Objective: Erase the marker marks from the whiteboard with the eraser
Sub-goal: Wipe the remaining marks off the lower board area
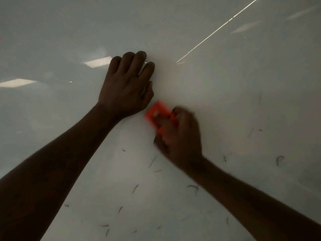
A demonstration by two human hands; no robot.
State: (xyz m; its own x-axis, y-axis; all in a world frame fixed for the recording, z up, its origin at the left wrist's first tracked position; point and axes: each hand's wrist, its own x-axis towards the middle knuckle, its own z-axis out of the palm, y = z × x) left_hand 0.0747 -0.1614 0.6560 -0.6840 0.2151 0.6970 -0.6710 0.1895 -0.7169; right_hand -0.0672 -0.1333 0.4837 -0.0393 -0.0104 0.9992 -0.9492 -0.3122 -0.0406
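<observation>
1. Two hands are on the whiteboard (243, 101). I judge the step in hand to be the wiping itself, with a good share of it left to do.
2. Your right hand (178, 136) grips the eraser (156, 112) with its fingers curled round it. Both are blurred, so I cannot tell exactly how the fingers sit. The eraser's orange end shows at 11 o'clock from that hand and appears to be against the board.
3. Your left hand (126, 87) rests on the board at 11 o'clock from the eraser, just beside it. Its fingers are loosely bent with the tips touching the surface, and it holds nothing.
4. Short dark marks (192, 187) lie scattered at 6 o'clock from the eraser, with more at 3 to 4 o'clock. Toward 12 o'clock only reflections (98, 62) show.
5. The next move calls for bringing the eraser toward 6 o'clock, pressed flat, in overlapping passes, then out to 4 o'clock. Your left forearm (60, 153) covers the board at 7 o'clock and may hide marks, so expect to shift it.
</observation>
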